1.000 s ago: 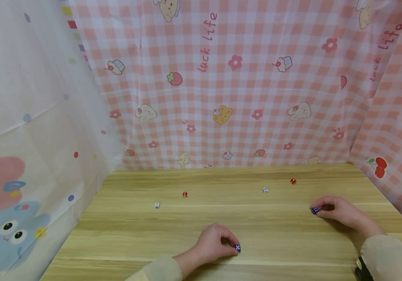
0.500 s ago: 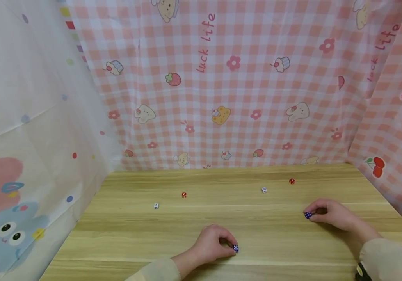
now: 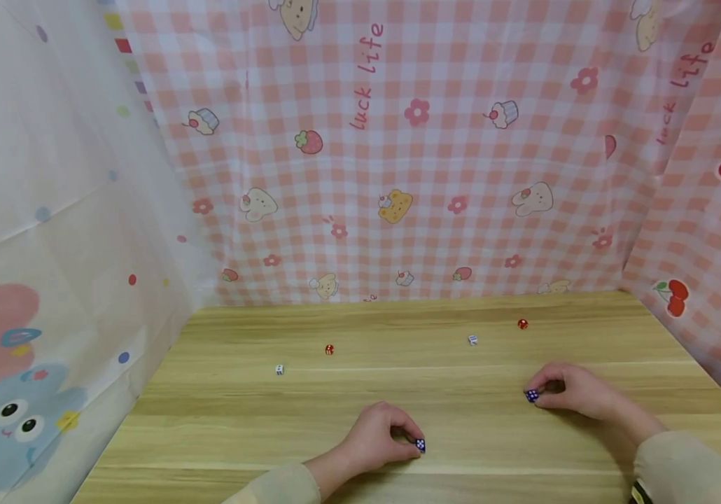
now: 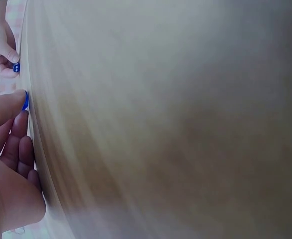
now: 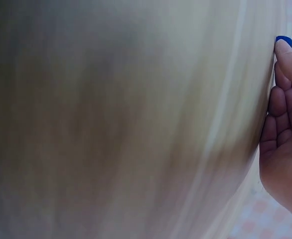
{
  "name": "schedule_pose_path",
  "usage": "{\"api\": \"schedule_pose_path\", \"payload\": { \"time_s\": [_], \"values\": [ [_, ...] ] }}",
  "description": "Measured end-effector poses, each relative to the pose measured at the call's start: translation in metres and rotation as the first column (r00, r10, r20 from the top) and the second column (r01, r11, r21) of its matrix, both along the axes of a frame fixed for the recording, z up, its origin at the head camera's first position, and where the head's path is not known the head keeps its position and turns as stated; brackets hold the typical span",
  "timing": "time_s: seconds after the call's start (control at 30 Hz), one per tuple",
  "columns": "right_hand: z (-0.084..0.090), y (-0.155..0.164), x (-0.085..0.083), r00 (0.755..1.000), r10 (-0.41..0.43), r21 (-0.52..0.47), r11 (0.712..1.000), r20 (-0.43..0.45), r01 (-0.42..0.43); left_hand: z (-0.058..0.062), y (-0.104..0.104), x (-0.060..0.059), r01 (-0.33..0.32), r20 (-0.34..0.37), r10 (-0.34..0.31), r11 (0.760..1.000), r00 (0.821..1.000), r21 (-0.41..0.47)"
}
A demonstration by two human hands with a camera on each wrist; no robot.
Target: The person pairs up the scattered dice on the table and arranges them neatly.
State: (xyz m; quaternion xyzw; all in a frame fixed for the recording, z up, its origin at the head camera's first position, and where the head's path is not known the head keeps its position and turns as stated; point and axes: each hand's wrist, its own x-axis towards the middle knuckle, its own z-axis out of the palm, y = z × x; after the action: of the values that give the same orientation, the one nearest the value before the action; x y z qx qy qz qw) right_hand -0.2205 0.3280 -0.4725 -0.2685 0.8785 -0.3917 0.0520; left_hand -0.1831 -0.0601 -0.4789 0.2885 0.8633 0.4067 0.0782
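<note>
Near the front middle of the table, my left hand (image 3: 378, 437) pinches a blue die (image 3: 420, 446) with white pips between thumb and fingertips. Farther right and a little deeper on the table, my right hand (image 3: 571, 392) pinches a second blue die (image 3: 531, 396) in the same way. The left wrist view catches the left hand's die (image 4: 25, 100) edge-on, mostly covered by the thumb, with the other hand's die (image 4: 16, 67) beyond it. In the right wrist view the thumb partly covers the right hand's die (image 5: 284, 41).
A white die (image 3: 280, 369) and a red die (image 3: 330, 349) lie on the left of the wooden table (image 3: 241, 434). Another white die (image 3: 472, 340) and red die (image 3: 523, 324) lie at the back right. A pink checked cloth (image 3: 348, 175) hangs behind the table.
My right hand has moved left and toward the front with its blue die, closer to the left hand. The left hand stays nearly in place; the view shifts slightly.
</note>
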Motion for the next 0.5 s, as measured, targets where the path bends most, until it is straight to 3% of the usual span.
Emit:
{"api": "schedule_pose_path", "payload": {
  "time_s": [0.23,0.5],
  "values": [
    [-0.001,-0.020,0.005,0.995,0.089,-0.048,0.995,-0.034,-0.091,-0.003,0.000,-0.002,0.007,0.037,-0.008,1.000,0.999,0.020],
    [-0.003,-0.046,0.012,0.995,0.094,-0.014,0.995,-0.031,-0.094,-0.001,-0.001,-0.001,0.021,0.037,-0.022,0.999,0.999,0.039]
  ]
}}
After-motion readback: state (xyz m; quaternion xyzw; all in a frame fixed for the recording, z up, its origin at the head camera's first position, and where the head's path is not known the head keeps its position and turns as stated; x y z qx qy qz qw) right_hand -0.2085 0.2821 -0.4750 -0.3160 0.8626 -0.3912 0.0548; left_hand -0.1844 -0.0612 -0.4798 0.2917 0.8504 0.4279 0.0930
